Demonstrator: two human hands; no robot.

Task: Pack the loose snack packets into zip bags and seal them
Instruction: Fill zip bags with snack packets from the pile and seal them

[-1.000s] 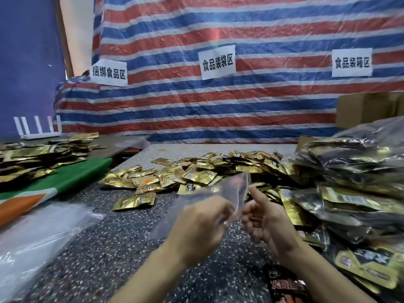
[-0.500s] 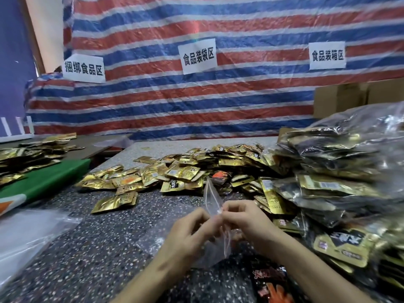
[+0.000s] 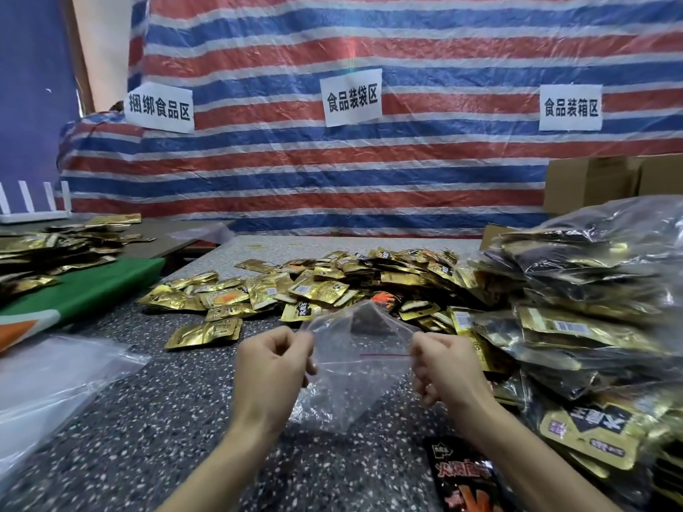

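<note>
Holds a clear zip bag over the speckled tabletop, mouth spread open. Pinches its left edge in the curled fingers of the left hand, its right edge in the right hand. Cannot see the fingertips behind the knuckles, nor anything inside the bag. Leaves the loose snack packets heaped just beyond.

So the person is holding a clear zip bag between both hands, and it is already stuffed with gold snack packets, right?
Not quite. The left hand and the right hand do hold the clear zip bag, but it is empty. The head view shows the gold snack packets lying loose on the table beyond it.
</note>
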